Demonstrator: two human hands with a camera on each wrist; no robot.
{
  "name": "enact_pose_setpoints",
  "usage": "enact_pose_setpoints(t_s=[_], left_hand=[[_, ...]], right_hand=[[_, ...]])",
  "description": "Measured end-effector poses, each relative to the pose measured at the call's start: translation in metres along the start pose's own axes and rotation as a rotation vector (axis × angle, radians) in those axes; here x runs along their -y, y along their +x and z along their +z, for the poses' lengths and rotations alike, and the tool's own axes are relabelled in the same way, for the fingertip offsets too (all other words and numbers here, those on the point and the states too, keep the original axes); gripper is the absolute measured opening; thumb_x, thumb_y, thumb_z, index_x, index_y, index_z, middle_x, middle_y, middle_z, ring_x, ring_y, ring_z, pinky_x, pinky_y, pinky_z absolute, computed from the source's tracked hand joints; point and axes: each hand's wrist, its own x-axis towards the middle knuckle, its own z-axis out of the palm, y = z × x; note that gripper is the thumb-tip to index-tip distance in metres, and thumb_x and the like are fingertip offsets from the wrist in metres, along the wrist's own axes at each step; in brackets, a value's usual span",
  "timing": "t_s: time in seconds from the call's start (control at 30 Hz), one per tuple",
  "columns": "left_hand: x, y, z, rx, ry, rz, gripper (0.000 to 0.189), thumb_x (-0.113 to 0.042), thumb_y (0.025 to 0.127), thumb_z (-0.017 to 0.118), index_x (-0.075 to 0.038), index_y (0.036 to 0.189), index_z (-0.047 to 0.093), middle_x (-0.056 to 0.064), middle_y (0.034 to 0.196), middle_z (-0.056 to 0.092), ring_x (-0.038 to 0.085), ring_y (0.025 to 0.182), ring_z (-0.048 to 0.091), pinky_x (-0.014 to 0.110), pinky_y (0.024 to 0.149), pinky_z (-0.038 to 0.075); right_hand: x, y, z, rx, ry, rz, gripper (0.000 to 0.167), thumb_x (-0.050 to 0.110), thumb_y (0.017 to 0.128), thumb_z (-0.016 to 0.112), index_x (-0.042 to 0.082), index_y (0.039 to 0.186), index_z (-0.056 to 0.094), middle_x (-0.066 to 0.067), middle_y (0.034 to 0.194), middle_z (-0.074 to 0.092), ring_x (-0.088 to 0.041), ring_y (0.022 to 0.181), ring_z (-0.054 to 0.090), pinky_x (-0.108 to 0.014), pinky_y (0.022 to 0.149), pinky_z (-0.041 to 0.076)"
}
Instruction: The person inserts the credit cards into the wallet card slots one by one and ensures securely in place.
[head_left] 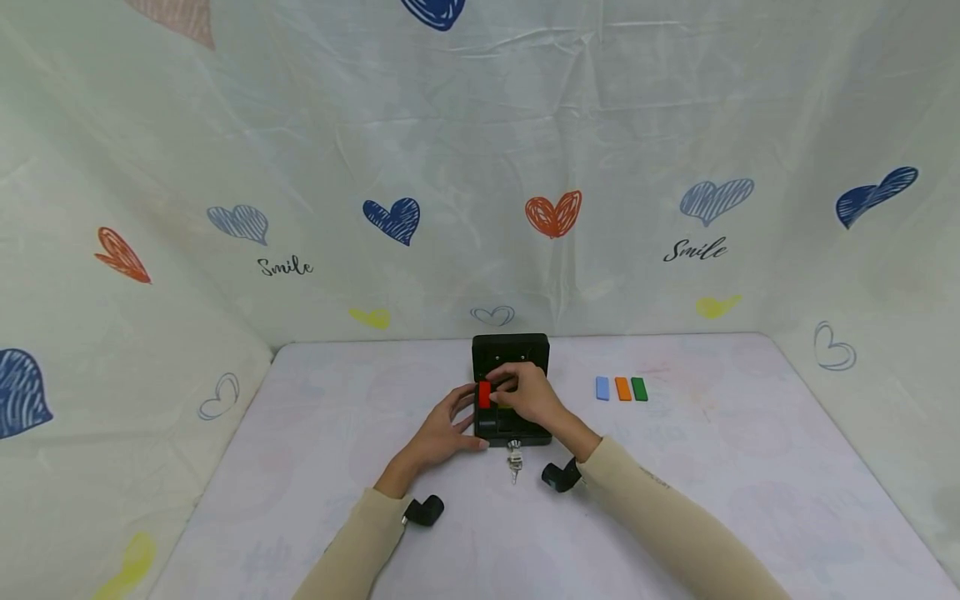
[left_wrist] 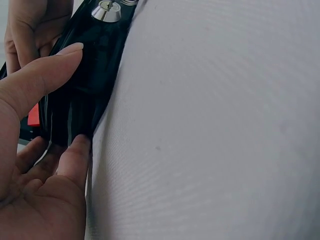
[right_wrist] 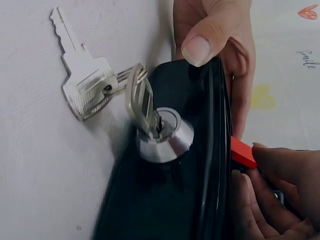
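Note:
A small black cash box (head_left: 513,439) stands on the table with its lid (head_left: 510,343) raised at the back. My left hand (head_left: 441,432) grips the box's left side, thumb at the front and fingers along the side. In the right wrist view, my right hand (right_wrist: 280,195) pinches a red block (right_wrist: 243,152) by its end, at the box's open top. A sliver of something yellow (head_left: 505,406) shows inside, mostly hidden by the right hand (head_left: 528,393) in the head view. One key sits in the front lock (right_wrist: 165,142), and a second key (right_wrist: 87,80) hangs from its ring.
Blue (head_left: 602,388), orange (head_left: 623,389) and green (head_left: 640,389) blocks lie in a row to the right of the box. Black wrist cameras (head_left: 425,511) are worn on both wrists. A white cloth wall (head_left: 450,275) with printed hearts rises behind the table (head_left: 697,475).

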Motion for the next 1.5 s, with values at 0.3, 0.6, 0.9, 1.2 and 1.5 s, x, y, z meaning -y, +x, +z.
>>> enact_pose_setpoints(t_s=[0.3,0.6,0.9,1.2,1.5], left_hand=[[-0.002,-0.001,0.0,0.002,0.016,0.012,0.101,0.009,0.08,0.086,-0.004,0.163,0.031,0.019,0.17,0.032,0.037,0.159,0.029,0.045,0.123,0.041],[0.002,0.001,-0.001,0.003,0.018,0.009,0.101,0.007,0.08,0.087,-0.004,0.163,0.032,0.02,0.17,0.032,0.037,0.159,0.029,0.044,0.122,0.042],[0.004,0.002,0.0,-0.013,0.024,-0.002,0.101,0.008,0.079,0.088,-0.006,0.163,0.034,0.02,0.168,0.035,0.039,0.157,0.032,0.046,0.121,0.043],[0.0,-0.001,0.002,-0.038,0.046,-0.01,0.102,0.01,0.078,0.088,-0.007,0.163,0.035,0.022,0.167,0.036,0.04,0.155,0.035,0.044,0.12,0.045],[0.002,0.0,0.002,-0.038,0.046,0.012,0.102,0.011,0.077,0.087,-0.005,0.162,0.035,0.022,0.167,0.036,0.04,0.156,0.034,0.042,0.119,0.045]], right_hand=[[0.003,0.002,0.007,-0.018,-0.009,0.001,0.011,0.002,0.092,0.08,0.004,0.103,0.08,-0.009,0.099,0.078,-0.019,0.086,0.074,-0.03,0.074,0.065],[0.006,-0.001,0.005,-0.037,0.01,-0.04,0.007,0.001,0.093,0.079,0.005,0.099,0.078,-0.008,0.096,0.077,-0.018,0.085,0.074,-0.029,0.074,0.065],[0.005,-0.011,-0.019,-0.104,0.1,-0.006,0.01,0.0,0.094,0.077,0.001,0.105,0.076,-0.013,0.105,0.077,-0.025,0.092,0.075,-0.033,0.081,0.067],[-0.007,-0.024,-0.046,-0.173,0.124,0.079,0.012,0.001,0.096,0.075,0.0,0.108,0.076,-0.015,0.108,0.076,-0.027,0.094,0.073,-0.037,0.087,0.065],[-0.029,-0.036,-0.074,-0.225,0.098,0.134,0.018,0.001,0.096,0.076,-0.003,0.114,0.075,-0.019,0.113,0.074,-0.031,0.099,0.073,-0.02,0.079,0.061]])
